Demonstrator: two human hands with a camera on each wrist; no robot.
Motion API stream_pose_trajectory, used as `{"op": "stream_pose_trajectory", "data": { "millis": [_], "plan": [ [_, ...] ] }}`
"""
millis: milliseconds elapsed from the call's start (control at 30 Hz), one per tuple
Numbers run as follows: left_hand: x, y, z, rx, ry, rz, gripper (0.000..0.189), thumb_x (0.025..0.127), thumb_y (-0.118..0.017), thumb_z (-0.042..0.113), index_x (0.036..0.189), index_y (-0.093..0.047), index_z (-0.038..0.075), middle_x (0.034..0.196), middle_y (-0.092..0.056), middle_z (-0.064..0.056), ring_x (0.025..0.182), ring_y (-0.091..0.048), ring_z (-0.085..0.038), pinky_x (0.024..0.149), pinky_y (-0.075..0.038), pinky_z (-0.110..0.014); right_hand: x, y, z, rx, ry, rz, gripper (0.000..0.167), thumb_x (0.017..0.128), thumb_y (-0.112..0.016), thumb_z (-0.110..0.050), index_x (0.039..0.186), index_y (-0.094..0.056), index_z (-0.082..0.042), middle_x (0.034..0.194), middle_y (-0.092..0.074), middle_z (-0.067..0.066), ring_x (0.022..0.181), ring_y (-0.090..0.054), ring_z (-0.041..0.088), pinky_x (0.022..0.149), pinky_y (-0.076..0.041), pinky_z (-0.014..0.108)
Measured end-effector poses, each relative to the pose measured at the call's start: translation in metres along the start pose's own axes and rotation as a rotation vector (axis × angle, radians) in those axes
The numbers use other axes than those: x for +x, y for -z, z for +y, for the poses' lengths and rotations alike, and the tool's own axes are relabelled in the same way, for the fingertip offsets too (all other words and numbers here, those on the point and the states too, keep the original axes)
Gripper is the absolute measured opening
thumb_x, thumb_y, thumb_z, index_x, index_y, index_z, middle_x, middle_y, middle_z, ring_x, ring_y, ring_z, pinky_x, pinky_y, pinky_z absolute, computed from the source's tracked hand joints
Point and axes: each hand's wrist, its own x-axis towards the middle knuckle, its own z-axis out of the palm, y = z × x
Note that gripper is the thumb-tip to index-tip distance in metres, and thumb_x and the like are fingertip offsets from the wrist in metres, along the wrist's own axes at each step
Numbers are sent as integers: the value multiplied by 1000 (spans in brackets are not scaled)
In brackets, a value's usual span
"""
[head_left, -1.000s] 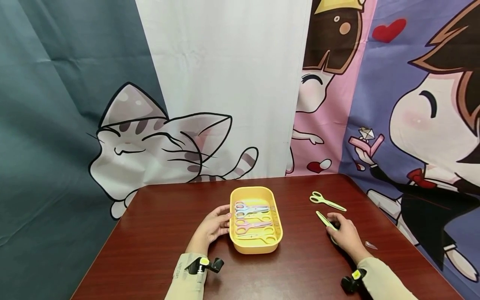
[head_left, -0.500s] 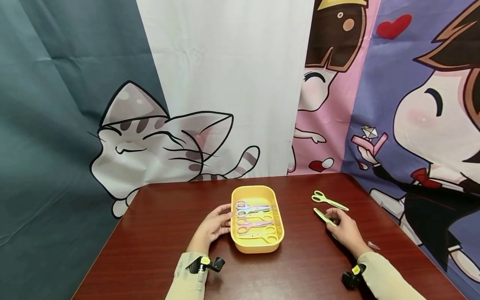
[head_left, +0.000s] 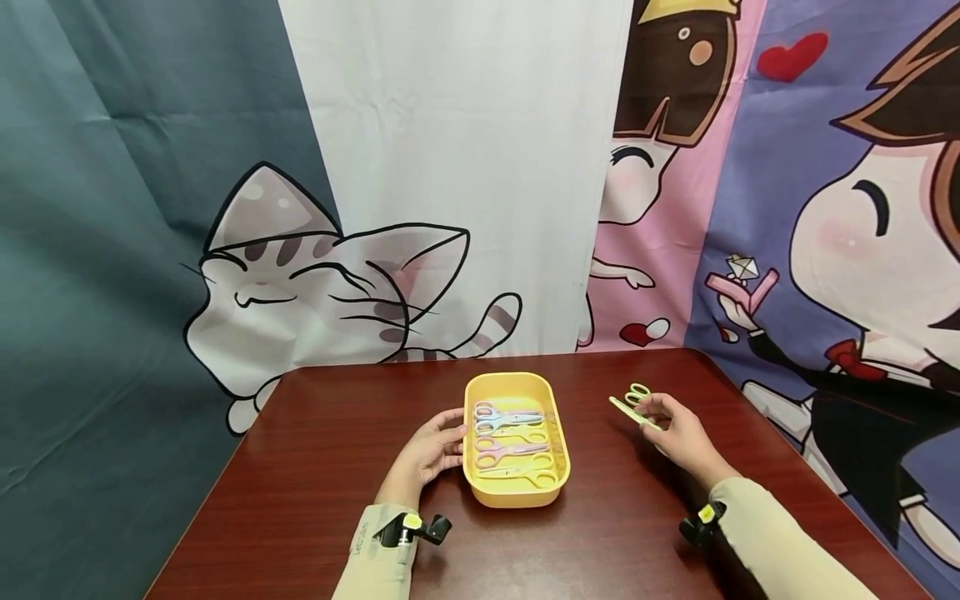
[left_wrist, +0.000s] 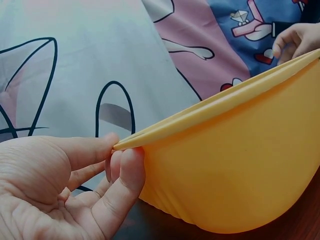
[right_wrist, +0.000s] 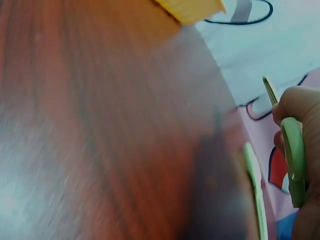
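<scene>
A yellow plastic tray (head_left: 516, 501) stands mid-table, with several scissors in purple, blue, yellow and pink (head_left: 491, 457) lying across it. At its left side my left hand (head_left: 429, 454) pinches the rim between thumb and fingers, as the left wrist view shows close up. My right hand (head_left: 684, 437) holds light green scissors (head_left: 627, 410) raised over the table, blades pointing left toward the tray; their green handle (right_wrist: 295, 155) shows beside the fingers in the right wrist view. Behind them lies a second pair of green scissors (head_left: 637, 392), partly hidden by the right hand.
The dark red-brown table (head_left: 300, 500) ends at a printed cloth backdrop (head_left: 450, 167) with cartoon figures. Black wrist cameras (head_left: 433, 529) are strapped over both sleeves.
My right hand has lifted the green scissors and carried them left and away from me, now overlapping the second pair in the head view. My left hand stays at the tray.
</scene>
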Motion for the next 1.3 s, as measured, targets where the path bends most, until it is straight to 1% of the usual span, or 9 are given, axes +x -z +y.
{"op": "stream_pose_trajectory", "data": {
  "millis": [100, 167, 300, 433, 600, 833, 1067, 1167, 1300],
  "plan": [
    [0, 0, 0, 3, -2, 1, 45, 94, -56, 13, 137, -42, 12, 105, -59, -21, 73, -60, -18, 62, -54, -31, 8, -1, -23, 52, 15, -27, 32, 77, -66, 9, 107, -55, 4, 99, -64, 22, 81, -59, 33, 68, -50, 29],
    [0, 0, 1, 1, 2, -1, 46, 94, -55, 13, 137, -41, 12, 104, -59, -20, 72, -59, -17, 62, -54, -31, 14, -4, -28, 89, 15, -46, 33, 78, -66, 9, 108, -55, 2, 100, -64, 23, 81, -59, 33, 68, -49, 27],
    [-1, 0, 1, -5, 6, -4, 46, 94, -55, 12, 138, -41, 11, 100, -60, -18, 70, -58, -16, 60, -54, -30, 28, -14, -24, 186, -11, -77, 35, 79, -66, 9, 109, -54, -2, 99, -65, 20, 80, -60, 29, 67, -49, 25],
    [-2, 0, 2, -10, 9, -4, 46, 94, -55, 12, 137, -41, 11, 98, -60, -17, 69, -58, -16, 60, -54, -30, 40, -24, -19, 272, -20, -132, 35, 81, -68, 2, 112, -53, -4, 103, -65, 16, 84, -61, 23, 68, -51, 25],
    [-3, -1, 2, -10, 11, -5, 47, 94, -55, 12, 139, -39, 10, 98, -60, -16, 70, -59, -16, 60, -54, -31, 50, -32, -28, 356, 17, -210, 34, 81, -69, -2, 112, -54, -2, 105, -65, 15, 89, -62, 23, 73, -52, 25],
    [-2, 0, 2, -5, 3, -2, 47, 93, -56, 13, 138, -41, 11, 99, -60, -16, 72, -59, -18, 62, -54, -31, 60, -44, -48, 365, 41, -275, 32, 82, -68, -1, 111, -55, -3, 104, -65, 11, 89, -61, 21, 73, -51, 25],
    [-2, -1, 1, -2, 7, -2, 47, 94, -55, 13, 138, -40, 11, 100, -60, -17, 71, -59, -16, 61, -54, -30, 68, -50, -93, 361, 43, -346, 32, 83, -65, 4, 112, -53, 5, 105, -63, 21, 93, -59, 34, 73, -51, 32],
    [-2, -1, 1, -1, 9, 1, 48, 93, -56, 13, 138, -40, 10, 99, -60, -17, 69, -58, -16, 60, -54, -30, 73, -59, -98, 333, 52, -382, 32, 84, -64, 3, 113, -52, 5, 105, -62, 20, 94, -58, 34, 74, -50, 37],
    [-2, -1, 2, -2, 8, 2, 48, 93, -57, 14, 138, -40, 10, 99, -60, -17, 71, -59, -17, 60, -54, -31, 80, -76, -92, 293, 66, -403, 32, 85, -64, 1, 115, -53, -1, 106, -63, 14, 95, -59, 29, 76, -48, 40]
  ]
}}
